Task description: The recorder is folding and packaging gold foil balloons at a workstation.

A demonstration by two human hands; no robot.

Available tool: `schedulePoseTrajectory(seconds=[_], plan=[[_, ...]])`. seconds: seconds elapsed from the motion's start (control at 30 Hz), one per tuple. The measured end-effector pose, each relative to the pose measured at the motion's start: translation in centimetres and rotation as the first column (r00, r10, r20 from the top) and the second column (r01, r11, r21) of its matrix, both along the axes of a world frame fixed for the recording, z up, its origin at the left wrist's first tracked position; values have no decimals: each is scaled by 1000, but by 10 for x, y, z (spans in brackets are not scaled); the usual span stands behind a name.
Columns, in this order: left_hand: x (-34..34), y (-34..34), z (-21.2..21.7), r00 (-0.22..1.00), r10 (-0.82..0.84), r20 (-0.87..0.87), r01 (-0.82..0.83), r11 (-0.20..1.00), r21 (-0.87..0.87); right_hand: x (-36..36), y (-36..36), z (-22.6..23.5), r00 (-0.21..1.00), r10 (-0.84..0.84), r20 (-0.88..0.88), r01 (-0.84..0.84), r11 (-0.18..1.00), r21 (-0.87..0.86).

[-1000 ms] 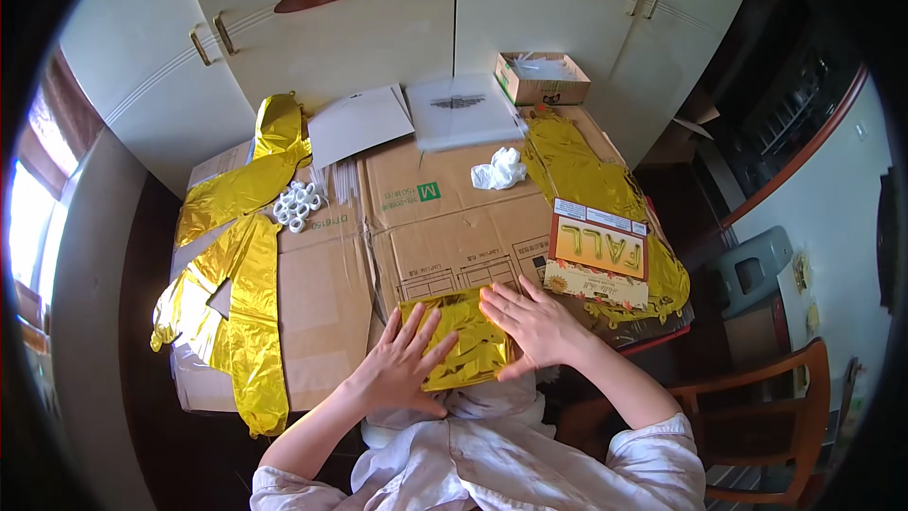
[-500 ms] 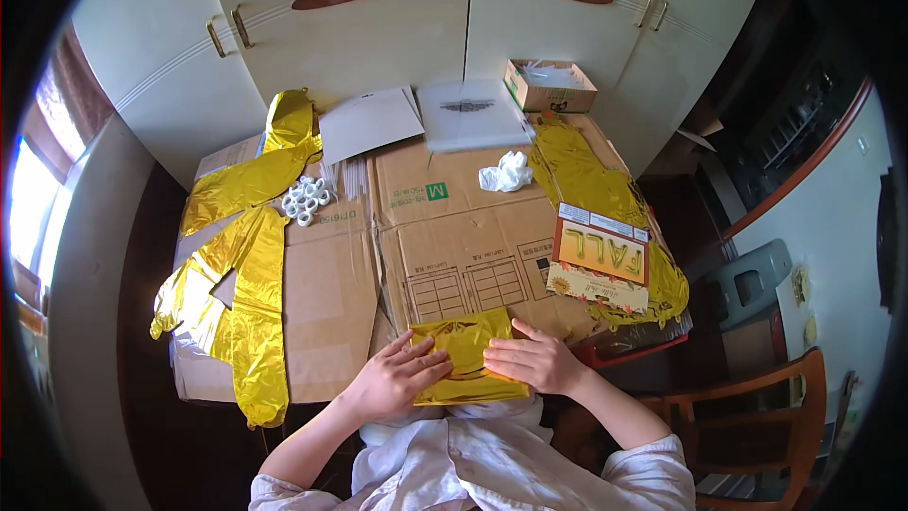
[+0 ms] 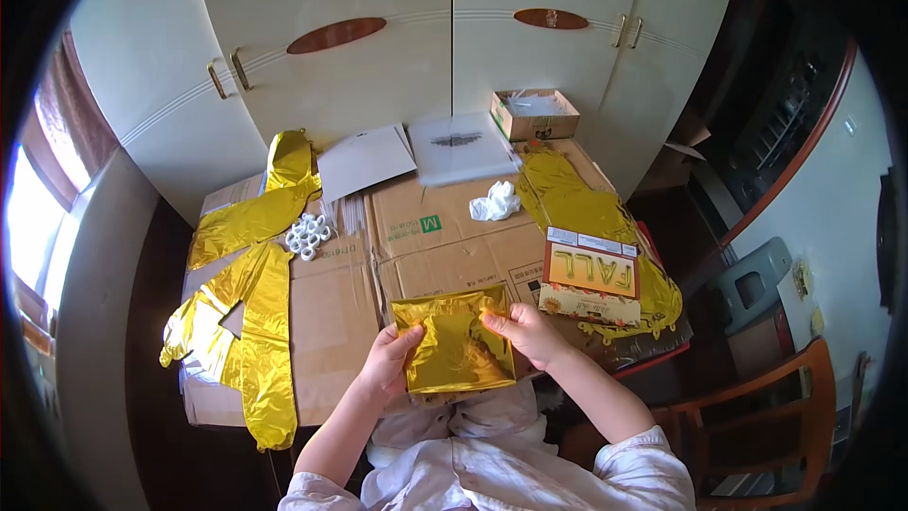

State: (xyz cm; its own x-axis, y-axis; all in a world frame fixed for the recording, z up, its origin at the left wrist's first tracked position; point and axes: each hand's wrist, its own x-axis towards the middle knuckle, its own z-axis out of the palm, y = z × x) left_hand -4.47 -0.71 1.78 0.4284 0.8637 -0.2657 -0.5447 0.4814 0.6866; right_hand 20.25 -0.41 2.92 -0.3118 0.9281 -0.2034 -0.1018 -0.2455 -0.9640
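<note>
A folded square of gold foil balloon [image 3: 452, 345] is lifted at the near edge of the cardboard-covered table [image 3: 331, 322]. My left hand [image 3: 386, 361] grips its left edge and my right hand [image 3: 522, 329] pinches its upper right corner. To the right of my right hand lies a flat orange and gold balloon packet [image 3: 588, 274].
Flat gold foil balloons lie at the left [image 3: 248, 303] and at the right [image 3: 567, 194]. A cluster of small white rings [image 3: 307, 234], a crumpled white wad [image 3: 496, 202], white sheets [image 3: 364, 159] and an open cardboard box [image 3: 533, 112] sit farther back. Cupboard doors [image 3: 378, 38] stand behind; a wooden chair [image 3: 757, 416] is at right.
My hands were pressing the gold foil flat on the table; now both have gathered it into a folded square and lifted it toward me.
</note>
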Motion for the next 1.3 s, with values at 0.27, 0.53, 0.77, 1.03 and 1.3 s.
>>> schedulePoseTrajectory(seconds=[0.27,0.53,0.77,1.03,1.3], plan=[[-5,0,-6,1000,18,4,-18,1000,-24,8,16,1,991,-106,-81,112,991,73],[-2,2,-4,995,92,-25,-93,996,-14,1,19,4,986,-166,-11,166,982,88],[-3,4,-13,991,126,49,-126,992,2,-3,13,-3,950,-245,192,180,935,304],[-11,3,-23,984,160,77,-162,987,20,9,12,6,990,-139,-6,139,980,142],[-17,-5,-1,983,66,169,-75,996,47,7,0,48,990,61,-125,-51,995,87]])
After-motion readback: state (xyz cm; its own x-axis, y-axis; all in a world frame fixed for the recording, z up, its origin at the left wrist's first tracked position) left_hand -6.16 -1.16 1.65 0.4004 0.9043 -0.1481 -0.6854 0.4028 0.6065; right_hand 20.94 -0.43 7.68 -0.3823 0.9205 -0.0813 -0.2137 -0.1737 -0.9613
